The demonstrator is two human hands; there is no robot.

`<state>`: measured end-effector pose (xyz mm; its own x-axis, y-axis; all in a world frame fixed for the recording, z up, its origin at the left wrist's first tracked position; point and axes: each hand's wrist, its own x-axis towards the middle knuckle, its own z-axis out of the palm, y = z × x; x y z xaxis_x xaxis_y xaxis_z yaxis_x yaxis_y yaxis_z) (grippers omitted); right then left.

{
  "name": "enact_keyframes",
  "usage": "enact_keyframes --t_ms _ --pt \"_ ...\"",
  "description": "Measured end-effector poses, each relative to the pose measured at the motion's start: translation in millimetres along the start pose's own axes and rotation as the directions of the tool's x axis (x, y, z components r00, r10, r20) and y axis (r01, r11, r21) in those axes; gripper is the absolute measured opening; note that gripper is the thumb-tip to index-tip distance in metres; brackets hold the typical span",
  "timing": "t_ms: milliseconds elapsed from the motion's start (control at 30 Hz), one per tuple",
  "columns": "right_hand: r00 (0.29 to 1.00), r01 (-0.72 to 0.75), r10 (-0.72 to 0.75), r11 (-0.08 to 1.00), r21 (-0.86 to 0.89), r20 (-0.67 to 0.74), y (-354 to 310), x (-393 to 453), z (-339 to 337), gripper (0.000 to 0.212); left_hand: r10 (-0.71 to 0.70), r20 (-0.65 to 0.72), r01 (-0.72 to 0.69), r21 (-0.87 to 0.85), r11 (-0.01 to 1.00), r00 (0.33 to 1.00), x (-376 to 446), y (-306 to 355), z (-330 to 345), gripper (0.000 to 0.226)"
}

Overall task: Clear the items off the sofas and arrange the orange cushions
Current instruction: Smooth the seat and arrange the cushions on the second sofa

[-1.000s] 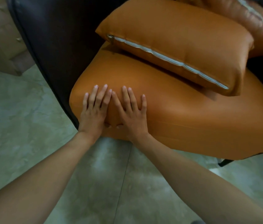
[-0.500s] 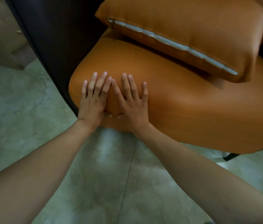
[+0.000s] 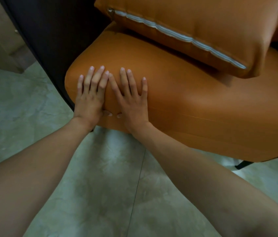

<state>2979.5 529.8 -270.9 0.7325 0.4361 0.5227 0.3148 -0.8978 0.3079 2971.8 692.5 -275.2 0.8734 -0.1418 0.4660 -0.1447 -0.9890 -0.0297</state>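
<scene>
Single head-worn view, wide-angle, looking forward and steeply down. Close range: both forearms enter from bottom edge; sofa seat cushion [image 3: 194, 103] front-left corner fills centre frame, tiled floor [image 3: 100, 177] below it.

**Smooth leather-look orange, dull stone-look floor**

The seat cushion [image 3: 203, 106] looks like smooth orange leather with a soft sheen. The pillow [image 3: 194, 19] on it has the same finish, with a pale zip [image 3: 177, 35]. The floor tiles [image 3: 100, 177] are marbled, faintly glossy. The sofa frame [image 3: 49, 31] is dark, matt.
</scene>
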Motion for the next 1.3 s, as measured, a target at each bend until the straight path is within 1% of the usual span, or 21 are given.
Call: enact_keyframes --t_ms 167,367,533,600,667,733,767,833,900,1000,1133,1200,1300 --pt "0.999 -0.029 0.028 0.999 -0.015 -0.014 -6.4 10.8 7.5 0.119 -0.014 0.021 0.014 0.019 1.0 1.0 8.8 -7.6 3.4 0.154" --pt "1.0 -0.016 0.016 1.0 -0.012 -0.004 -8.5 16.5 13.5 0.12 -0.015 0.04 0.014 0.024 1.0 0.999 11.2 -13.3 5.0 0.155" --pt "0.999 -0.02 0.021 1.0 -0.021 0.038 -10.3 14.7 9.9 0.126 -0.055 0.103 0.048 0.077 0.996 0.993 10.8 -8.7 2.4 0.156" --pt "0.996 -0.029 0.029 1.0 0.006 0.084 -11.5 14.9 4.1 0.127 -0.111 0.132 0.094 0.128 0.987 0.985 11.4 -2.5 -1.7 0.157" --pt "0.992 -0.049 0.043 0.998 0.048 0.121 -13.1 17.2 -5.1 0.129 -0.173 0.155 0.138 0.214 0.967 0.973 10.2 5.9 -7.4 0.16" --pt "0.984 -0.084 0.056 0.984 0.16 0.167 -8.4 13.5 -16.5 0.127 -0.213 0.16 0.149 0.337 0.93 0.964 6.1 14.5 -14.8 0.159" --pt "0.978 -0.12 0.077 0.969 0.218 0.193 -0.7 6.5 -20.7 0.125 -0.225 0.154 0.155 0.369 0.916 0.962 4.2 19.0 -18.6 0.158" --pt "0.972 -0.193 0.15 0.949 0.249 0.179 25.5 -17.9 -26.4 0.12 -0.23 0.134 0.173 0.342 0.924 0.964 -0.3 30.8 -27.4 0.155" --pt "0.958 -0.281 0.261 0.939 0.197 0.12 60.6 -53.8 -27.8 0.126 -0.177 0.118 0.14 0.269 0.953 0.977 -5.5 49.5 -35.5 0.152" --pt "0.913 -0.403 0.39 0.908 0.114 0.123 111.6 -105.0 -32.2 0.137 -0.006 0.123 -0.02 0.211 0.977 0.992 -5.9 92.5 -44.3 0.149" --pt "0.863 -0.499 0.494 0.866 0.022 0.108 164.7 -152.4 -36.6 0.134 0.189 0.075 -0.198 0.141 0.97 0.979 7.3 170.1 -49.9 0.146" --pt "0.827 -0.555 0.551 0.832 -0.001 0.111 189.8 -167.1 -37.8 0.134 0.234 0.049 -0.238 0.093 0.967 0.971 14.1 210.7 -49.2 0.148" --pt "0.772 -0.625 0.622 0.78 -0.017 0.131 222.9 -181.9 -38.4 0.139 0.258 0.028 -0.259 0.071 0.963 0.966 17.8 259.5 -44.3 0.151"
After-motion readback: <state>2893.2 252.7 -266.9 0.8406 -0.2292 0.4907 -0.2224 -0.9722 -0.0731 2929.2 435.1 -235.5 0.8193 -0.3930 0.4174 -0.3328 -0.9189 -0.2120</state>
